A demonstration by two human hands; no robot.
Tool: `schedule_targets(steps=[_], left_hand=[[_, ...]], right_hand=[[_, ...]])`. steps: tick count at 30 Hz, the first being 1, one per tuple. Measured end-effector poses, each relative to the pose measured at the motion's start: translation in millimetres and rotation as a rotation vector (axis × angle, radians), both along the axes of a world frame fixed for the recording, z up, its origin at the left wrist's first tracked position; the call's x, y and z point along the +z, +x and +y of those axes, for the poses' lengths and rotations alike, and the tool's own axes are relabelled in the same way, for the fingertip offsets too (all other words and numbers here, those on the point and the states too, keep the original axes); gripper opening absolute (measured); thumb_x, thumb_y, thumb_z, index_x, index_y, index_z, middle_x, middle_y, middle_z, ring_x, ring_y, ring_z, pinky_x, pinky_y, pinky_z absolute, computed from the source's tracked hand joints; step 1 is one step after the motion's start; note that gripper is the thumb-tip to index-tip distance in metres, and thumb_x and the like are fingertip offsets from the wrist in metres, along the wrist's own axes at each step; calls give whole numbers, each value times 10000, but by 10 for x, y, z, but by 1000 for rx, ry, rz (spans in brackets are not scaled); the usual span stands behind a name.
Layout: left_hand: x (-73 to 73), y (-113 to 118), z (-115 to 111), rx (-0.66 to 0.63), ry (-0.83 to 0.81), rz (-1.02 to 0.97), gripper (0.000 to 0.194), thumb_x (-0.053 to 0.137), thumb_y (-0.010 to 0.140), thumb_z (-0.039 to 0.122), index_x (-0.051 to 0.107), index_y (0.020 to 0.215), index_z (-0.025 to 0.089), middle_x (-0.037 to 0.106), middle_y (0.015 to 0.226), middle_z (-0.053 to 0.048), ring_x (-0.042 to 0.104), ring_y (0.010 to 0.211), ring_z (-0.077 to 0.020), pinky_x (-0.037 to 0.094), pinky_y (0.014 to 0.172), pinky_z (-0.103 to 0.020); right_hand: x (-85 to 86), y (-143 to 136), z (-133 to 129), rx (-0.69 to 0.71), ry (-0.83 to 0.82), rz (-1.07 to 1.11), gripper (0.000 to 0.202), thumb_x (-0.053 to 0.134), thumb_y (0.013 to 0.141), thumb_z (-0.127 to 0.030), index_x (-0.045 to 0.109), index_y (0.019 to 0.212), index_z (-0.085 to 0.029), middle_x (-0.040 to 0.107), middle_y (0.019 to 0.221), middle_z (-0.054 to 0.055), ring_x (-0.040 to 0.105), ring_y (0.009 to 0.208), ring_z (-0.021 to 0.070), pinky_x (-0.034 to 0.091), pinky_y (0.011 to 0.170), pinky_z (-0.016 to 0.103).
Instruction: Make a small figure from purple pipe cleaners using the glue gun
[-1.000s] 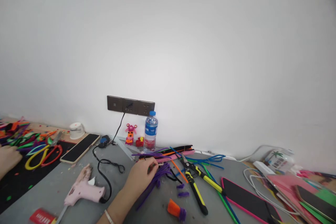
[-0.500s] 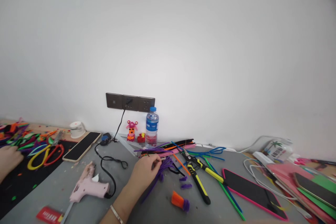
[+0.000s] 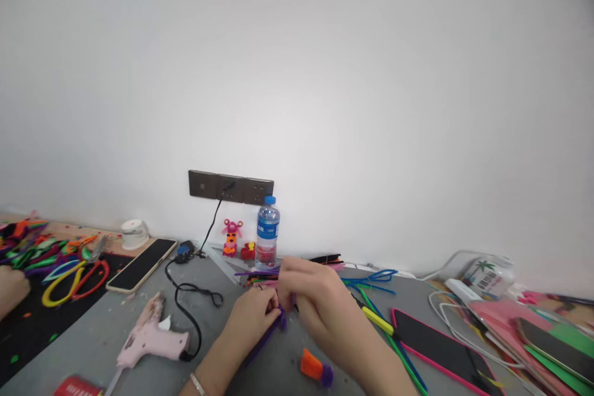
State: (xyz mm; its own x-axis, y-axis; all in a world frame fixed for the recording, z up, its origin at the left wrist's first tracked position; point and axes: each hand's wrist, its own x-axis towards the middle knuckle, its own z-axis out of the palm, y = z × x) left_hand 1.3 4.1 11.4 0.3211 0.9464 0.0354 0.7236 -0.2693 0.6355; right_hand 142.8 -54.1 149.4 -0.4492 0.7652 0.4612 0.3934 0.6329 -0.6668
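Observation:
My left hand point(image 3: 254, 317), with a bracelet at the wrist, has its fingers pressed together over purple pipe cleaners point(image 3: 264, 341). Beside it my right hand point(image 3: 313, 294) bends its fingers down at the same pile and covers part of it. What lies between the fingertips of either hand is hidden. An orange and purple fuzzy piece point(image 3: 316, 369) lies on the table below my right hand. The yellow and black pliers point(image 3: 378, 320) are partly covered by my right hand.
A pink glue gun point(image 3: 151, 339) with a black cord, a phone point(image 3: 142, 265) and scissors point(image 3: 77, 283) lie left. The bottle point(image 3: 268, 232) stands behind my hands. A pink-cased phone point(image 3: 440, 349) lies right. Another person's hand point(image 3: 13, 289) is at the far left.
My right hand has come in from the right and now meets my left hand over the pile, covering much of the pliers. The view has shifted slightly.

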Motion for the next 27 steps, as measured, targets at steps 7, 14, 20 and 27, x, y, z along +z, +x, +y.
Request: schedule_targets(steps=[7, 14, 20, 27], left_hand=[[159, 19, -23, 11, 162, -342, 222, 400, 927, 326, 546, 802, 215, 583, 604, 33, 556, 562, -158, 329, 548, -231], [125, 103, -58, -41, 187, -488, 212, 433, 923, 322, 577, 823, 202, 602, 621, 31, 561, 580, -154, 348, 562, -217], [89, 175, -106, -169, 193, -423, 287, 385, 955, 324, 615, 858, 181, 647, 719, -22, 579, 653, -171, 395, 625, -237], [171, 222, -336, -493, 234, -185, 301, 381, 971, 334, 613, 1145, 252, 663, 1112, -47, 514, 1067, -223, 363, 943, -338]], right_hand=[[-1066, 360, 686, -299, -384, 429, 213, 504, 863, -416, 568, 861, -213, 422, 571, -51, 367, 497, 138, 270, 478, 244], [-1196, 379, 632, 60, -606, 568, 435, 635, 801, -540, 618, 1027, -169, 385, 532, -87, 274, 435, 73, 206, 434, 215], [-1237, 390, 651, 38, -674, 647, 402, 633, 817, -522, 653, 726, -131, 462, 435, -62, 326, 385, 62, 197, 419, 212], [-1289, 834, 818, -189, -571, 1098, 401, 647, 763, -561, 542, 626, -200, 278, 342, -128, 181, 329, 57, 177, 391, 208]])
